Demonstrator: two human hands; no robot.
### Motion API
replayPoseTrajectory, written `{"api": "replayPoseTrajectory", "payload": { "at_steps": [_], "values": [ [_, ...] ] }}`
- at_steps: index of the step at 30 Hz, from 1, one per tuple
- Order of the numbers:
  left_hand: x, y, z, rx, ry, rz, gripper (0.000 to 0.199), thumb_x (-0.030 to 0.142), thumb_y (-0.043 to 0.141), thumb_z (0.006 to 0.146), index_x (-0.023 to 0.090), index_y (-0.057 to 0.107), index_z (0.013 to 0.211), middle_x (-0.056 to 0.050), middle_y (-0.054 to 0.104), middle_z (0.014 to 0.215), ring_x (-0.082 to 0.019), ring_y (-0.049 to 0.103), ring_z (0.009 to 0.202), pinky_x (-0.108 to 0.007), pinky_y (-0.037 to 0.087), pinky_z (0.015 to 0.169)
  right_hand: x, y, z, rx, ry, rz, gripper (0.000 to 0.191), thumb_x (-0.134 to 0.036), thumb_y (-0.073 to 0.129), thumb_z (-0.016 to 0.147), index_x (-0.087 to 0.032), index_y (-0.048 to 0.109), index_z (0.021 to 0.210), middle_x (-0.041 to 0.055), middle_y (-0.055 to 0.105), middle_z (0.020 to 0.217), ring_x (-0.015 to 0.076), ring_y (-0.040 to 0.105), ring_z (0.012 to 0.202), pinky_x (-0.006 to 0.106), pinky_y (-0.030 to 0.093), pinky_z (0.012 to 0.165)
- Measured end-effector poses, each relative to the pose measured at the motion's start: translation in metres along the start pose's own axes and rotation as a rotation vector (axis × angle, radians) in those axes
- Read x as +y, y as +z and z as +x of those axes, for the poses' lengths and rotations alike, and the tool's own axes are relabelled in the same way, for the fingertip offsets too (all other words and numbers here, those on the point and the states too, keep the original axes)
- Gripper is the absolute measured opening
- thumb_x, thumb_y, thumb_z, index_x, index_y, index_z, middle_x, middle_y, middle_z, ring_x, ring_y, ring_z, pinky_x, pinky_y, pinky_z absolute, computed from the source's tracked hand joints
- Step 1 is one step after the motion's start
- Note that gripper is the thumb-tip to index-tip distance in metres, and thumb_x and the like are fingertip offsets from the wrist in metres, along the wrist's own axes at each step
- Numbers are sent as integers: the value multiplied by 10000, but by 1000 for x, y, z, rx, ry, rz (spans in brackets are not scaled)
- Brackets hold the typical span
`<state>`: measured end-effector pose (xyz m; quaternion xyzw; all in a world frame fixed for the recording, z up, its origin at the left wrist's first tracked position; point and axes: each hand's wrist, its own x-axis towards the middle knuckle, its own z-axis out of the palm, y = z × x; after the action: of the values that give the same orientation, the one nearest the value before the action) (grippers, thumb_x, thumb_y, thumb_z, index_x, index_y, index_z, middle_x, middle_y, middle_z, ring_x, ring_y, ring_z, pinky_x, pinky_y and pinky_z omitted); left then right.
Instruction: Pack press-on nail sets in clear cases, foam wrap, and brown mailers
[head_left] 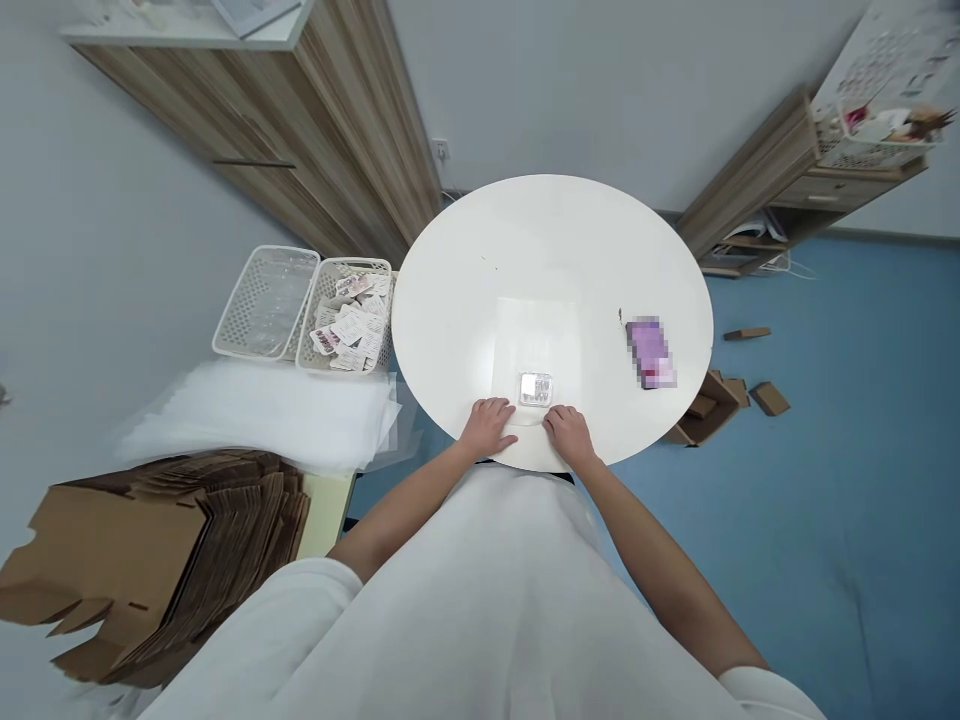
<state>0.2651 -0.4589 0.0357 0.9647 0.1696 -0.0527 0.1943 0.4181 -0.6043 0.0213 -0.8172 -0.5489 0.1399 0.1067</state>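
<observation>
A small clear case [536,389] with little pale pieces inside lies near the front edge of the round white table [450,300]. Beneath it is a thin, see-through sheet or bag [537,335], flat on the tabletop. My left hand [487,427] rests at the sheet's lower left corner, fingers apart, with nothing visible in it. At the lower right corner, my right hand [568,435] has its fingers bent close together near the sheet's edge; whether they pinch it is too small to tell. Neither hand touches the case.
On the table's right lies a blurred purple object [651,352]. To the left stand a basket of printed cards [306,345] and a basket of clear packets [225,318]. Nearer are translucent sheets [262,415] and stacked cardboard [112,540]. An open carton [709,412] stands on the floor at right.
</observation>
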Motion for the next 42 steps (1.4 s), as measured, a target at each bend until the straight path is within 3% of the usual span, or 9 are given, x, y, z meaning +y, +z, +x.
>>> {"api": "replayPoseTrajectory", "payload": {
  "at_steps": [3,7,12,17,23,28,33,37,42],
  "values": [
    [-4,-1,-8,-4,28,35,518,435,543,734,213,425,1187,-94,498,1144,-255,427,1062,-436,213,965,-13,-2,-9,-30,18,55,256,-265,327,886,-200,569,834,50,590,856,173,487,790,305,318,743],
    [-10,0,-18,-27,47,39,206,251,421,825,221,545,988,-61,565,989,-207,486,956,-414,241,937,-28,-2,-28,-49,38,123,255,-299,310,887,-207,548,894,43,593,893,168,512,829,315,325,804],
    [-17,-1,-17,-43,12,-90,225,245,349,866,220,569,902,-39,598,959,-171,517,917,-330,350,829,-26,0,-45,-2,95,133,347,-406,486,784,-193,492,1058,90,543,1083,222,487,994,344,345,838],
    [-20,-10,-6,-65,-85,-196,262,253,314,872,229,572,913,-4,638,918,-161,563,839,-291,394,753,-16,-5,-33,-19,330,269,287,-326,285,873,-196,541,886,50,598,912,166,542,825,276,379,715],
    [-15,-12,7,-47,-231,-132,214,229,353,843,214,555,913,-9,655,831,-169,593,755,-312,390,747,-24,-12,-8,-64,532,173,271,-328,308,853,-199,533,773,25,604,779,147,532,689,273,335,659],
    [-11,-4,10,-15,-210,-98,202,202,370,828,197,533,947,-45,631,874,-189,580,813,-344,379,770,-33,-5,-3,22,496,-51,209,-286,352,838,-186,528,786,56,595,791,179,529,743,340,294,761],
    [-12,2,10,131,-54,-30,328,142,409,793,202,454,1112,-80,529,1130,-204,515,985,-345,390,790,-33,0,-5,159,313,-145,194,-146,392,800,-195,530,928,109,560,1067,224,469,1014,379,250,873],
    [-11,2,10,125,175,8,316,71,389,779,214,506,1035,-75,463,1243,-199,403,1160,-360,335,911,-33,-4,-8,97,116,-158,324,-32,329,767,-213,535,940,75,454,1280,212,308,1235,426,171,967],
    [-8,-8,9,42,259,15,302,217,544,702,188,512,1001,-103,328,1368,-254,216,1290,-443,193,1021,-34,-12,-7,-9,23,-95,229,-244,444,779,-193,521,989,108,343,1372,263,216,1295,495,156,993]
  ]
}}
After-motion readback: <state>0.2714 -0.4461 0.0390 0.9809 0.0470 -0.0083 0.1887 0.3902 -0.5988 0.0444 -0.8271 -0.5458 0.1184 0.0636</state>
